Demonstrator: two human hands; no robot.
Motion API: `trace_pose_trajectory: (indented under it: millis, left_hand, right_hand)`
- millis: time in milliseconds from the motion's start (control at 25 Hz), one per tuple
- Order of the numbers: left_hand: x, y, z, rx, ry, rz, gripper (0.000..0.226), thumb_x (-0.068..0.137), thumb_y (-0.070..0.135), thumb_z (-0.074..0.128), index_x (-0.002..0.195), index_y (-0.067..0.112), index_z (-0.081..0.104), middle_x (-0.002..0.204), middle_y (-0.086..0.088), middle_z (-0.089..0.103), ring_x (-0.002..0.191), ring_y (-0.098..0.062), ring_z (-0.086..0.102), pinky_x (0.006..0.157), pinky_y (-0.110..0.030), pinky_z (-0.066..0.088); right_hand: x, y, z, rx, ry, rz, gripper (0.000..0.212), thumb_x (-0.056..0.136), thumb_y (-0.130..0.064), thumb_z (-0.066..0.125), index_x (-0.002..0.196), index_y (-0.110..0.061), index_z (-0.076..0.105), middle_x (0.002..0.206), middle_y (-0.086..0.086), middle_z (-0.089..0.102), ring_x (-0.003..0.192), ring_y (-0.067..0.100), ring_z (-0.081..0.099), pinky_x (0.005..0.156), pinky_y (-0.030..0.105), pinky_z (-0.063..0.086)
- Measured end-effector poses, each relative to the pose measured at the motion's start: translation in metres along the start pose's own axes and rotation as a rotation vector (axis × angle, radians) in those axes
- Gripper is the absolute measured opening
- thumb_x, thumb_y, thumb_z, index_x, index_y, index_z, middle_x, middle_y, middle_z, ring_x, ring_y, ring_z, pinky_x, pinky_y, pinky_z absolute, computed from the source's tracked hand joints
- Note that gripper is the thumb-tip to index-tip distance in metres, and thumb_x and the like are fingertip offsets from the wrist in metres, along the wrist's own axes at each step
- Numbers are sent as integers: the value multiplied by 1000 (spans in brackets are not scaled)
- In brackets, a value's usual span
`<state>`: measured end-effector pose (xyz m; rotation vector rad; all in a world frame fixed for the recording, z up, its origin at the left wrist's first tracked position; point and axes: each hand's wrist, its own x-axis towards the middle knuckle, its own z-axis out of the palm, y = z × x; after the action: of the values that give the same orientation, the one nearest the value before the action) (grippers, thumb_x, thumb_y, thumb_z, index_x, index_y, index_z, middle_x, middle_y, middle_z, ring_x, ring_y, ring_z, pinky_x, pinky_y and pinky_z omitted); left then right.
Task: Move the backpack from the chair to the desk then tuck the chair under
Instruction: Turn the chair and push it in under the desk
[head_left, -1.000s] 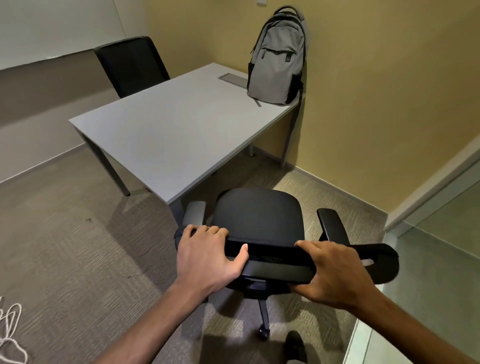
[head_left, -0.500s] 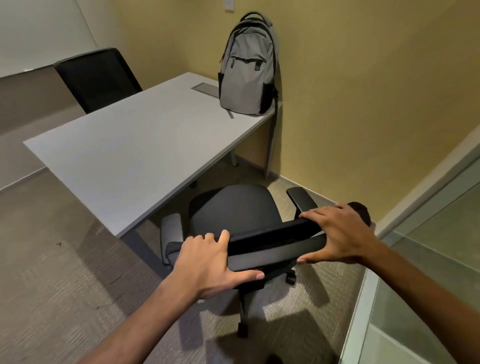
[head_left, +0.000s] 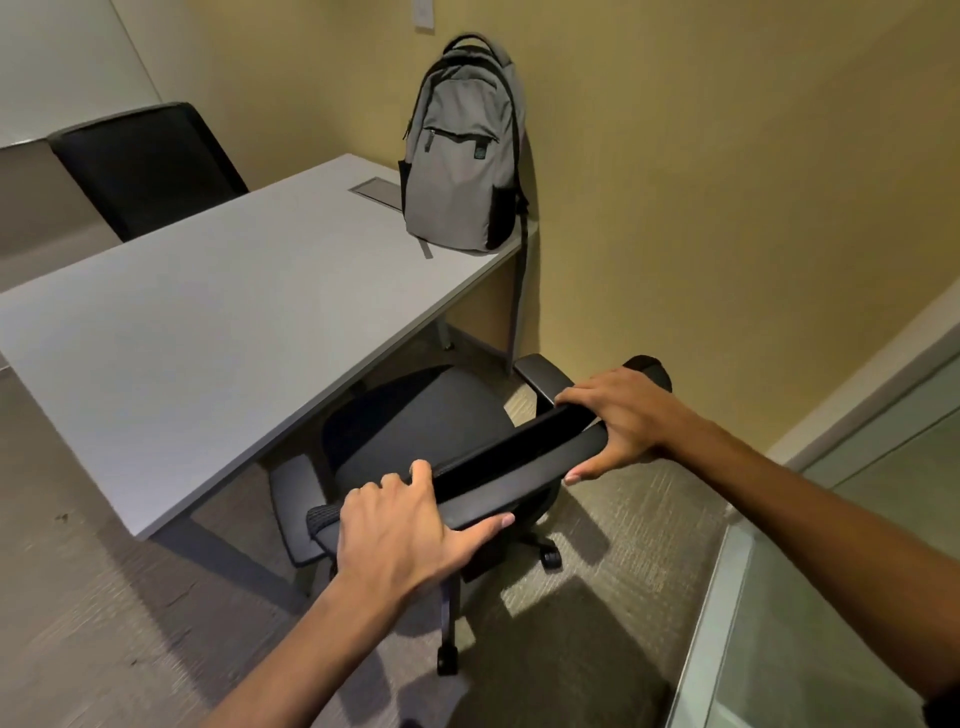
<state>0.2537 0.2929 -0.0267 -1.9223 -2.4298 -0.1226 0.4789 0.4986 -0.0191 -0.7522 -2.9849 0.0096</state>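
Observation:
A grey backpack (head_left: 462, 156) stands upright on the far right corner of the grey desk (head_left: 218, 312), leaning against the yellow wall. A black office chair (head_left: 415, 426) on casters sits at the desk's near long edge, its seat front partly under the tabletop. My left hand (head_left: 410, 525) grips the left end of the chair's backrest top. My right hand (head_left: 618, 415) grips the right end of it, next to the right armrest.
A second black chair (head_left: 150, 166) stands at the desk's far side. A cable hatch (head_left: 376, 191) is set in the tabletop beside the backpack. A glass partition (head_left: 841, 597) runs along the right. The yellow wall is close behind the desk. Carpet covers the floor.
The chair has rolled forward and turned toward the desk, so its seat now reaches under the tabletop. Both hands stayed on the backrest. The view moved closer to the desk.

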Motion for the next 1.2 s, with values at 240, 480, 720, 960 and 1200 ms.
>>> trace_pose_trajectory:
  millis: [240, 480, 720, 960, 1200]
  left_hand:
    - [58, 7, 6, -19, 19, -72, 106, 56, 103, 4, 95, 19, 57, 81, -2, 65, 76, -23, 62, 58, -33, 34]
    - [125, 1, 10, -97, -77, -112, 122, 52, 104, 0, 116, 16, 56, 108, -9, 67, 98, -29, 62, 78, -40, 49]
    - [193, -11, 4, -231, -231, -113, 121, 48, 104, 20, 126, 16, 50, 97, -4, 70, 95, -29, 65, 87, -51, 53]
    - [233, 5, 11, -226, -190, -203, 114, 54, 102, 19, 124, 18, 50, 98, -3, 69, 93, -27, 66, 84, -47, 55]
    - [273, 6, 18, -191, -80, -237, 104, 51, 104, 17, 108, 25, 54, 76, 10, 54, 64, -9, 46, 53, -26, 30]
  right_hand:
    - [52, 51, 1, -43, 25, -21, 101, 56, -100, 40, 110, -18, 66, 89, -3, 70, 79, 21, 64, 69, 36, 51]
    - [114, 96, -2, -135, 3, -41, 103, 57, -94, 48, 121, -15, 65, 107, 1, 72, 91, 25, 66, 77, 34, 47]
    - [164, 126, -2, -139, -57, -43, 109, 56, -96, 46, 126, -14, 63, 118, 3, 69, 101, 25, 65, 88, 39, 49]
    - [210, 172, -5, -106, -126, -95, 120, 54, -100, 39, 132, -11, 60, 128, 7, 65, 112, 26, 61, 98, 40, 46]
    - [252, 213, 6, -69, -23, -219, 119, 53, -101, 37, 124, -10, 66, 116, 6, 70, 102, 25, 65, 91, 37, 45]
